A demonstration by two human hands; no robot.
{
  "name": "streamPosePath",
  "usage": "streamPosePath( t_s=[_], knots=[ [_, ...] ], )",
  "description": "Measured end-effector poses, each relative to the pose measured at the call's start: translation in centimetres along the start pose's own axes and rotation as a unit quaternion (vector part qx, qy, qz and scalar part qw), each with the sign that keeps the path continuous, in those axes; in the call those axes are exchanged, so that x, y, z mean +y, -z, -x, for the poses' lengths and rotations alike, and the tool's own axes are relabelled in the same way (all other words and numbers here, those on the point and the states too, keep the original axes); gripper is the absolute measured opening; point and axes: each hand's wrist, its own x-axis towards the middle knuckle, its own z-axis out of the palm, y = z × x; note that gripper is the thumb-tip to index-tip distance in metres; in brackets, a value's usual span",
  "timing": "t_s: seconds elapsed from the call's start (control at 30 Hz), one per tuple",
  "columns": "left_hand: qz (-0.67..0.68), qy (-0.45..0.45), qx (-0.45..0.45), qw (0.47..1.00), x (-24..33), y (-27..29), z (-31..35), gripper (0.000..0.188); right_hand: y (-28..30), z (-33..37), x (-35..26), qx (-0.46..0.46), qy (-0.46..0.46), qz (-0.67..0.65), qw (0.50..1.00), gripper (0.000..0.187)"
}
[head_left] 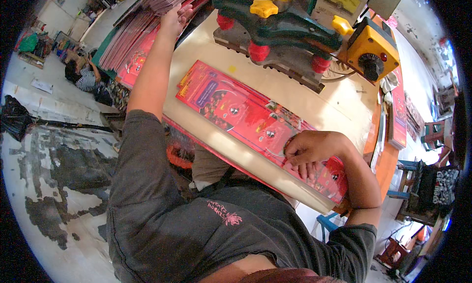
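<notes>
machine [280,29] in dark green at the top, upper part lost beyond the upper edge, with yellow knobs [264,8] and red knobs [258,51] in view. stack of pinkish-red sheets [120,47] at upper left, likewise cut off above and partly hidden behind the left forearm [150,81]. small and hard to make out beyond the stack, a person in a striped top [87,78]. red printed sheets [258,128] lying slantwise on the pale surface [339,103], in front of the machine, lower right part covered by the right hand [312,152]; number of layers impossible to count. left arm stretched far forward, nearly straight, with the left hand [177,19] beside the stack, palm partly showing, fingers loosely bent and a little apart, nothing visible in the grasp; contact with the stack hard to judge. right elbow sharply bent, forearm folded back inward, wrist crooked, fingers half curled and resting down on the red printed sheets; cannot tell from this angle about any pinch beneath the fingertips.
</notes>
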Motion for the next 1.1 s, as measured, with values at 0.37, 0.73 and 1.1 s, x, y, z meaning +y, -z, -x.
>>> streamPosePath(
  t_s=[0.37, 0.73, 1.1],
  knots=[
    [0.191, 0.06, 0.016, 0.98, 1.2, -1.1, -1.6, 0.026, 0.2, -0.4, 0.5, -0.012, -0.009, 0.018, 1.0, 0.031],
    [0.25, 0.083, -0.006, 0.965, 1.1, -1.2, -2.5, 0.029, 0.1, -0.1, 0.3, -0.001, -0.015, 0.011, 1.0, 0.03],
    [0.306, 0.04, -0.009, 0.951, -2.2, -4.2, -3.3, 0.026, -0.2, -0.3, 0.7, 0.006, -0.004, 0.024, 1.0, 0.029]
  ],
)
